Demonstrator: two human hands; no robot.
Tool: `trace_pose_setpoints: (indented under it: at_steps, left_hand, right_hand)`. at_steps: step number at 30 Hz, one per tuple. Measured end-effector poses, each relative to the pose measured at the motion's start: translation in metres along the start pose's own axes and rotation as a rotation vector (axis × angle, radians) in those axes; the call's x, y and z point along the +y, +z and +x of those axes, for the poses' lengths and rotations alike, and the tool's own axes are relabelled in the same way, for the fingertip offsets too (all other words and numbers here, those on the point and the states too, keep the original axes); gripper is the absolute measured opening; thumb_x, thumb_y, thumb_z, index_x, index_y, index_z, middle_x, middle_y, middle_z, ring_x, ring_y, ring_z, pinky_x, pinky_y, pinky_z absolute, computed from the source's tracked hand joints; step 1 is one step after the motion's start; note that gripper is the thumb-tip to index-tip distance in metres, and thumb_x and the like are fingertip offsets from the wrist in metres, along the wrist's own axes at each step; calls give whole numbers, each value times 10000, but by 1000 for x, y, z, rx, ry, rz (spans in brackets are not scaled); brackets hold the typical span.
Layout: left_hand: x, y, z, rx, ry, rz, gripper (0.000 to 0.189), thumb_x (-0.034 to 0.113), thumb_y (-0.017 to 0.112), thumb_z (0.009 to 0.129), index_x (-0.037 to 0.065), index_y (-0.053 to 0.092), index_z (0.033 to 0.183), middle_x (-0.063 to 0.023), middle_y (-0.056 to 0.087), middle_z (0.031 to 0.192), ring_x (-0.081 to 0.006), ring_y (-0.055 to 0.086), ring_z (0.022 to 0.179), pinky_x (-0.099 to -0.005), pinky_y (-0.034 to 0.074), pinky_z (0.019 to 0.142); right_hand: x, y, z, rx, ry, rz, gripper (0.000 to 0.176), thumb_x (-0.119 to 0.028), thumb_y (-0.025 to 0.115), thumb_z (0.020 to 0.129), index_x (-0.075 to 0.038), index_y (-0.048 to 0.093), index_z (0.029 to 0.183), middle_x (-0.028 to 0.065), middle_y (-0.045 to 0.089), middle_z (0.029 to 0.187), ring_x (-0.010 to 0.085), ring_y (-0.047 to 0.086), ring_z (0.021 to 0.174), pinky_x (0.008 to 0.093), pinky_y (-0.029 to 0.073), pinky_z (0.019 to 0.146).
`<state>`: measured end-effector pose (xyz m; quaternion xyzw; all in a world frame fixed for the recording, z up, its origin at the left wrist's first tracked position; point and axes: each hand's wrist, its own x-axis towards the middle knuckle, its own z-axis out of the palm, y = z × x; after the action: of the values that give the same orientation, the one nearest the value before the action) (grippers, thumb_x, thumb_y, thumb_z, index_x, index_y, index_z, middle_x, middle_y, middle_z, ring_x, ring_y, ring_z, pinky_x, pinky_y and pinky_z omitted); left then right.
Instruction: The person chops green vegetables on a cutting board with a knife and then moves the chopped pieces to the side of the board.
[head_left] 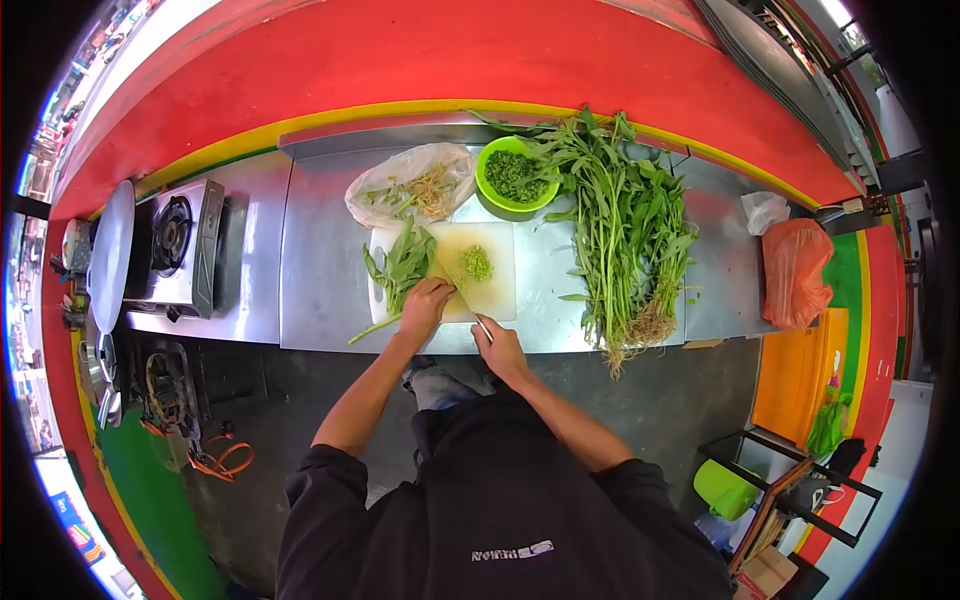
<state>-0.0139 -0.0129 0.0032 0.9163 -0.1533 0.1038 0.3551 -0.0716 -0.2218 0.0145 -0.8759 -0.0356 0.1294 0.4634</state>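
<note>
Head view: your left hand (428, 303) was narrow, fingers drawn together on the leafy greens (405, 262) right next to the blade; exactly how much you pinched was hidden under the fingers. Your right hand (500, 350) was closed around the handle of the knife (484, 325), at the counter's front edge, blade slanting up and left over the cutting board (498, 290).

The greens lay over the board's left side, leaves toward the back, one stem poking past the front-left corner. The chopped pieces (477, 263) sat in a small heap on the board, right of the blade, inside the right edge. The board's front edge was near the front edge of the steel counter (330, 300), so you had little counter in front.

Behind the board, the clear plastic bag (415, 185) with roots and scraps stood at the back left, and the green bowl (516, 178) of chopped greens at the back right, both tight to the board. To the right, a strip of steel gave you side room before the big pile of long-stemmed greens (630, 230), its roots hanging over the front edge. To the left, steel ran out toward the gas stove (180, 245), well apart from your hands.
</note>
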Motion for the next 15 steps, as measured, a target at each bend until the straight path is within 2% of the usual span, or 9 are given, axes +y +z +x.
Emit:
trace_pose_setpoints:
  at_steps: [6,8,11,15]
  left_hand:
    - [2,1,1,12,-47,6,111,68,735,868,22,742,968,-105,694,941,-312,662,899,-416,534,814]
    - [2,2,2,43,-40,-18,107,71,734,873,23,743,968,-107,692,935,-313,662,890,-416,532,812]
    - [2,0,3,35,-14,-33,105,70,732,875,23,742,969,-106,688,929,-313,660,888,-414,531,810]
    - [3,-2,1,35,29,35,103,81,731,865,47,745,961,-86,687,940,-295,658,893,-422,527,793]
  right_hand:
    - [-12,-13,-14,-25,53,134,371,-264,627,1012,-52,653,1316,303,700,934,467,699,828,481,538,703]
    - [-9,-16,-17,-3,-2,95,384,-287,621,1009,-22,655,1285,311,692,866,491,686,841,526,537,729]
    - [-2,-11,-10,-17,5,90,382,-283,622,1007,-22,650,1284,309,689,853,492,682,818,536,531,717]
    - [-15,-13,-1,-85,100,42,366,-254,628,1013,-16,653,1289,301,700,934,467,699,855,487,541,722]
